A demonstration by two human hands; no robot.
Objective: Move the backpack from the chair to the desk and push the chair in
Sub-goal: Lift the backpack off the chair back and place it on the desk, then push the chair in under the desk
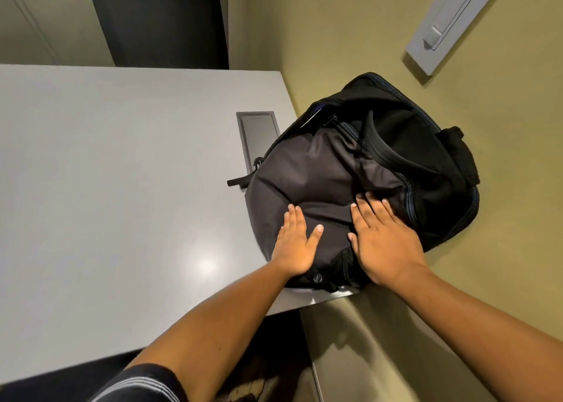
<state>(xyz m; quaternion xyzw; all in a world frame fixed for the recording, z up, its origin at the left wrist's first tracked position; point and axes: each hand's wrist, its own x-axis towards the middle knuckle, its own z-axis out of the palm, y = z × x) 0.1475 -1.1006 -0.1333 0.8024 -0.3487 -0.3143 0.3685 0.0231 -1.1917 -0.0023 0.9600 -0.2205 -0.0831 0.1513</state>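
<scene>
Here the pale, smooth desk [106,173] spreads across the left, a flat grey inset panel [257,136] sunk near its right edge, and the backpack [359,170] lies on the desk's right end against the olive wall [350,36]. The left hand [294,246] and right hand [384,243] both rest flat and unclenched, fingers spread, on its near, soft dark-grey fabric. The bag's long axis runs from near-left to far-right, its black padded top handle toward the wall.

backpack [359,170]: black, grey front | desk [122,173]: pale grey | wall [350,36]: olive-yellow
</scene>
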